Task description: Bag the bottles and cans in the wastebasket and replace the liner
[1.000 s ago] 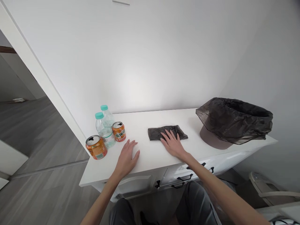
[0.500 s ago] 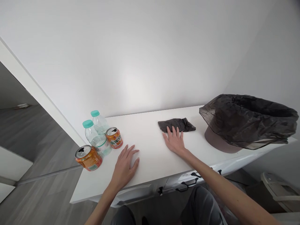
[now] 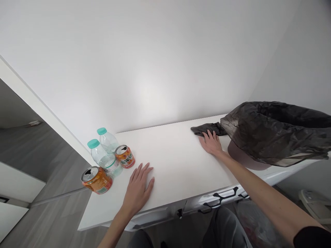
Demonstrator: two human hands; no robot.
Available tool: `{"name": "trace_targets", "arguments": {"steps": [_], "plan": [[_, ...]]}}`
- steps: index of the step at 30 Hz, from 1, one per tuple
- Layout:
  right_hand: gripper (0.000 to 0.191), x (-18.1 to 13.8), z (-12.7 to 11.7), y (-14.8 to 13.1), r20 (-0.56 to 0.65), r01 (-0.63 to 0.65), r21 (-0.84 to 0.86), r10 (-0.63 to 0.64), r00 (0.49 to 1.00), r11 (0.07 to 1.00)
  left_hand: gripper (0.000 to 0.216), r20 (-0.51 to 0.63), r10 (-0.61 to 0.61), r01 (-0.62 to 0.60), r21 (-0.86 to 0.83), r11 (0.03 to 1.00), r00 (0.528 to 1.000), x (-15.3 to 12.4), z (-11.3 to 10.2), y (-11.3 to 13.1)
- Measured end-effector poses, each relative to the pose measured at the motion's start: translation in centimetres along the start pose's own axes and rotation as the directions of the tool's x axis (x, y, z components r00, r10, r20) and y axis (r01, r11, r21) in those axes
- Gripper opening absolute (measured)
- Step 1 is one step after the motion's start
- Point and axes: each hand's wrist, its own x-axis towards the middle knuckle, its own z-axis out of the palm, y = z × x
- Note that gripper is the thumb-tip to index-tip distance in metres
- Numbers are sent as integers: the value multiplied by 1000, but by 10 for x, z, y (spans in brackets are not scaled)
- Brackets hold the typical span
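Note:
My right hand point(image 3: 211, 143) lies with fingers spread on a folded black plastic bag point(image 3: 208, 129), which sits flat on the white tabletop point(image 3: 165, 155). That bag's right end meets the black liner point(image 3: 274, 131) hanging over a brownish bin point(image 3: 244, 156). My left hand point(image 3: 139, 187) rests palm down on the tabletop, fingers apart, holding nothing. Just left of it stand an orange drink can point(image 3: 126, 157), two clear bottles with teal caps, one in front point(image 3: 106, 160) and one behind point(image 3: 108, 140), and another opened orange can point(image 3: 99, 181) nearest the left edge.
A white wall point(image 3: 155, 69) runs along the back of the table. Black drawer handles point(image 3: 219, 199) show on the front below the edge. A clear plastic bag point(image 3: 258, 220) lies low on the right, beside a whitish object point(image 3: 314, 203).
My right hand has slid the folded black bag to the right, up against the lined bin. My left hand stays in place on the tabletop. The view has shifted slightly.

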Motion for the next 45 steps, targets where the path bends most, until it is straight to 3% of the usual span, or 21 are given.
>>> {"name": "trace_targets", "arguments": {"steps": [4, 8, 18, 23, 35, 45], "plan": [[76, -7, 12, 3, -93, -43, -11, 42, 995, 999, 43, 4, 15, -16, 25, 1000, 1000, -1, 0, 1], [76, -29, 11, 0, -127, 9, -40, -14, 992, 999, 45, -5, 28, -28, 38, 999, 1000, -3, 0, 2], [73, -119, -10, -14, 68, 170, -9, -169, 983, 985, 51, -9, 14, -14, 68, 998, 1000, -9, 3, 4], [70, -156, -26, -21, 104, 224, 2, -223, 969, 975, 56, 35, -31, 28, 88, 996, 999, -16, 3, 6], [71, -204, -36, -3, 126, 391, 10, -389, 913, 920, 58, 36, -21, 17, 109, 994, 999, -30, 6, 4], [73, -208, -41, -2, 160, 376, 31, -376, 913, 926, 60, 34, -32, 28, 113, 993, 999, -28, 6, 5]]}}
